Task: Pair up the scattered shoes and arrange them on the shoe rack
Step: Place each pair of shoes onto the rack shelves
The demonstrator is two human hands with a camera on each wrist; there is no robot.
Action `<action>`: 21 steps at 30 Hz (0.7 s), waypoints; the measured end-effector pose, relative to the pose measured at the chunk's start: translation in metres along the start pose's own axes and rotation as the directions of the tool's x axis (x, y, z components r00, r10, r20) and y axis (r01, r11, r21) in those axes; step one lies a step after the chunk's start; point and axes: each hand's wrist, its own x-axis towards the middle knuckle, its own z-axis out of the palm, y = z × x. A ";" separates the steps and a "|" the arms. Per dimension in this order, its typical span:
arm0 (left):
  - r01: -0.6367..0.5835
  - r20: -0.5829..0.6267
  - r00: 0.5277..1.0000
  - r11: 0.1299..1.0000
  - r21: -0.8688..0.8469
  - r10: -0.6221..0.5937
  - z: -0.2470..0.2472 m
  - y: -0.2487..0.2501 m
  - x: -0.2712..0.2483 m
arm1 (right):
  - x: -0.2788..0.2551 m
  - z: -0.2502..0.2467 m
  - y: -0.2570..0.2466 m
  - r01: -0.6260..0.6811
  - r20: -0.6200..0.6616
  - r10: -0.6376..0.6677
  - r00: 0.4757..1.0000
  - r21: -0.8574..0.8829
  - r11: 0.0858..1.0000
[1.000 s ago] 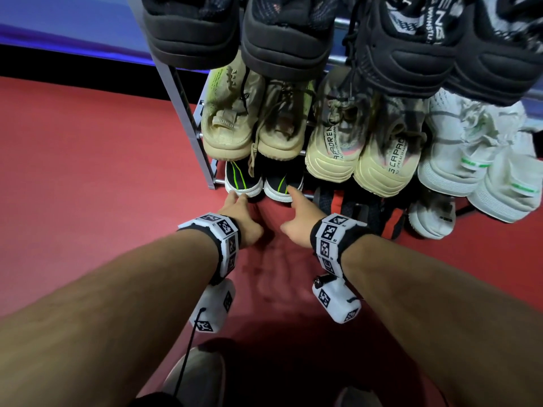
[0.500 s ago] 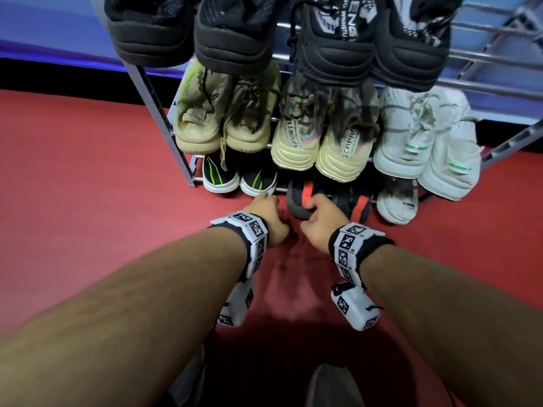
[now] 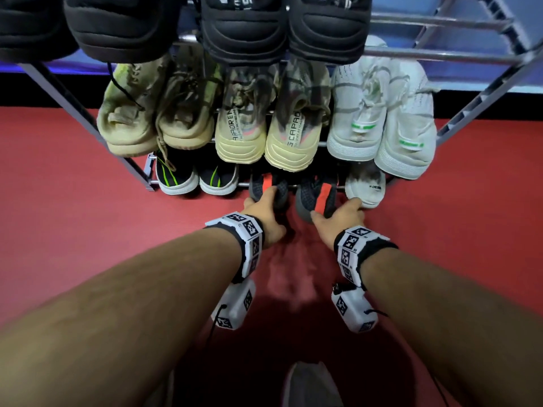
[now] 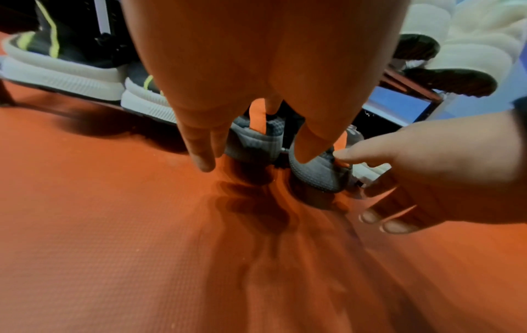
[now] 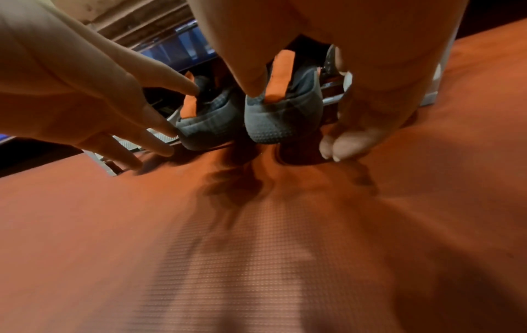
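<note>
— How far along are we?

— Nearly there, I'd say. The rack is almost full: black pairs on top, then the tan pair, the cream pair and the white pair on the middle tier. At the bottom, the green-striped pair sits at the left end.

— And your hands?

— Both on the grey-and-orange pair. My left hand lies over the heel of the left shoe, fingers spread and fairly straight, not clamped round it. My right hand is at the heel of the right shoe, thumb against its side, the other fingers loosely curled past it near the floor.

— Seated?

— Heels overhang the front bar; I judge they need pushing in.

— Anything left?

— One lone white shoe at the bottom right. I can't see its mate.
</note>
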 end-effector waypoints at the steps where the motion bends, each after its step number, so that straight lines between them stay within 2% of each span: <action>1: 0.007 0.000 1.000 1.000 0.000 -0.007 0.002 0.000 0.002 | 0.003 0.003 0.001 -0.013 0.022 0.013 1.000 0.029 0.999; 4: 0.018 0.008 1.000 1.000 -0.005 -0.018 0.006 -0.001 0.008 | 0.012 0.018 0.001 -0.033 0.101 0.020 0.995 0.120 0.992; 11: 0.031 0.020 0.999 0.999 0.011 -0.031 0.005 -0.005 0.016 | 0.023 0.039 0.001 -0.138 0.131 0.099 0.986 0.338 0.931; 16: 0.036 0.023 0.999 0.998 0.059 -0.038 0.005 -0.006 0.019 | 0.031 0.036 -0.004 -0.113 0.104 0.083 0.991 0.331 0.937; 21: 0.022 -0.007 1.000 1.000 -0.003 -0.022 0.002 -0.007 0.022 | 0.034 0.041 -0.014 -0.051 0.116 0.006 0.993 0.383 0.922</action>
